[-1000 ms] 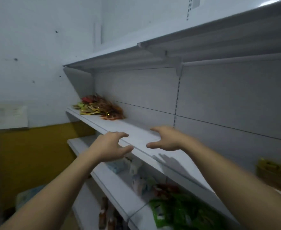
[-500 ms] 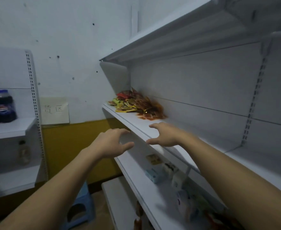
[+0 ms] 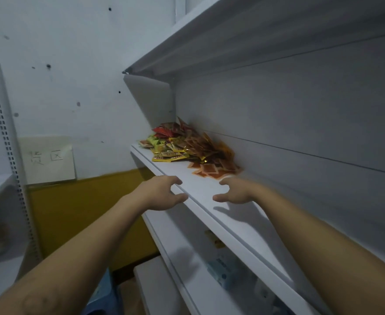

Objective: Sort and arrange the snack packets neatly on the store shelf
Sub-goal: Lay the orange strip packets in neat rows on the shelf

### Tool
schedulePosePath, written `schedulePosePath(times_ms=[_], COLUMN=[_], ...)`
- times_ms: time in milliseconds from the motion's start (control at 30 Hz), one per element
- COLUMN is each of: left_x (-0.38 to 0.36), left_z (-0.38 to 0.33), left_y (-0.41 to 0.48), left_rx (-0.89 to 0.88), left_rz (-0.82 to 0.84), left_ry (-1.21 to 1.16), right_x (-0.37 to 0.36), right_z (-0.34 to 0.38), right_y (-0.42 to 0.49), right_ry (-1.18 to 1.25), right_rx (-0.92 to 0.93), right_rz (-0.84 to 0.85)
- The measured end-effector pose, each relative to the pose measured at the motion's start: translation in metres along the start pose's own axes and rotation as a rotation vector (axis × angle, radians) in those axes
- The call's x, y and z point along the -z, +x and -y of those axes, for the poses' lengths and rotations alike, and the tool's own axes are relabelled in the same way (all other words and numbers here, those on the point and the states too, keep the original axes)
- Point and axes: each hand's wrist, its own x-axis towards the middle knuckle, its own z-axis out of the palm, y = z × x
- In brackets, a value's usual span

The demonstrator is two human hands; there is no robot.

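Currently I log: left hand [image 3: 159, 193] at shelf [image 3: 198, 185] lip, right hand [image 3: 237, 192] over it, both half-open, holding nothing; snack packets [image 3: 187, 149] just beyond.

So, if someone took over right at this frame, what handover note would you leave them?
Left hand: open, nothing in its grip, at the front edge of the shelf.
Right hand: open, empty, above the shelf board, short of the packets.
Snack packets: one mixed heap of red, yellow and orange packs at the shelf's far end, against the back panel; a few orange ones lie loose nearest the hands.
Done: nothing sorted that I can see.
Left: separate the heap by kind and line the packs up in rows.
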Motion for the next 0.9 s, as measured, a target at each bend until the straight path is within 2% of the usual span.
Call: schedulePosePath(times_ms=[100,200,400,500,633,733,800,900], left_x=[-0.013,-0.031,-0.061,-0.071,-0.087,-0.102,-0.111,-0.115], left_z=[0.011,0.020,0.048,0.066,0.076,0.066,0.062,0.063], left_y=[0.041,0.082,0.185,0.231,0.286,0.311,0.321,0.334], left_rx=[-0.026,-0.035,-0.086,-0.120,-0.175,-0.206,-0.234,-0.267], left_rz=[0.102,0.133,0.089,0.073,-0.063,-0.006,0.055,0.043], left_ry=[-0.016,-0.041,-0.109,-0.121,-0.138,-0.047,-0.023,-0.084], right_x=[-0.003,-0.012,-0.028,-0.033,-0.029,-0.038,-0.048,-0.047], right_z=[-0.006,-0.012,-0.014,-0.011,-0.019,-0.023,-0.023,-0.026], right_y=[0.025,0.047,0.115,0.147,0.184,0.200,0.205,0.208], right_ry=[-0.027,-0.040,0.001,0.021,-0.005,-0.032,-0.079,-0.059], right_rx=[-0.048,-0.102,-0.295,-0.380,-0.519,-0.562,-0.590,-0.609], right_rz=[0.001,-0.007,-0.176,-0.185,-0.270,-0.220,-0.253,-0.308])
